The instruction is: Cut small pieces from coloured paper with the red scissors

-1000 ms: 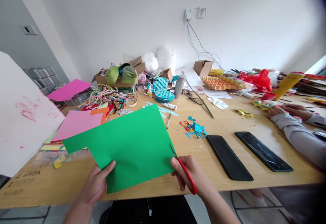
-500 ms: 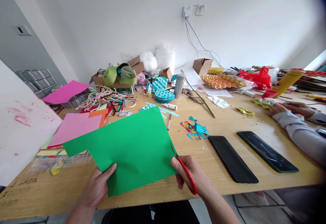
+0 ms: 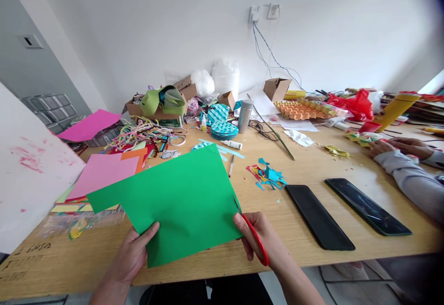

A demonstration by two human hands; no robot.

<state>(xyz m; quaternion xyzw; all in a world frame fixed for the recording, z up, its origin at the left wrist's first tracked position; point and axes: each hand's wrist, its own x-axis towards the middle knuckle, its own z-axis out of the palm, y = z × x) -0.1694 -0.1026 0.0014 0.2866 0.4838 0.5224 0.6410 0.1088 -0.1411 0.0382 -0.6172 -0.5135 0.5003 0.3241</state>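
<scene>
A large sheet of green paper (image 3: 180,198), with a corner cut out at its left, is held up above the table's front edge. My left hand (image 3: 133,252) pinches its lower left edge, thumb on top and fingers hidden underneath. Red-handled scissors (image 3: 255,239) are in my right hand (image 3: 258,238), their blades lying over the sheet's right edge. The thumb of that hand also presses on the paper's edge. Small blue, red and yellow paper scraps (image 3: 268,175) lie on the table beyond my right hand.
Two dark phone-like slabs (image 3: 319,217) lie at the right front. Pink paper (image 3: 104,175) is stacked at the left, beside a white board (image 3: 31,171). A grey tumbler (image 3: 245,116) and an orange egg tray (image 3: 301,110) stand farther back. A co-worker's sleeved arm (image 3: 405,175) rests at the right.
The view has shifted very slightly, so things at the right appear a little farther right. Both hands, the green paper and the scissors keep nearly the same position.
</scene>
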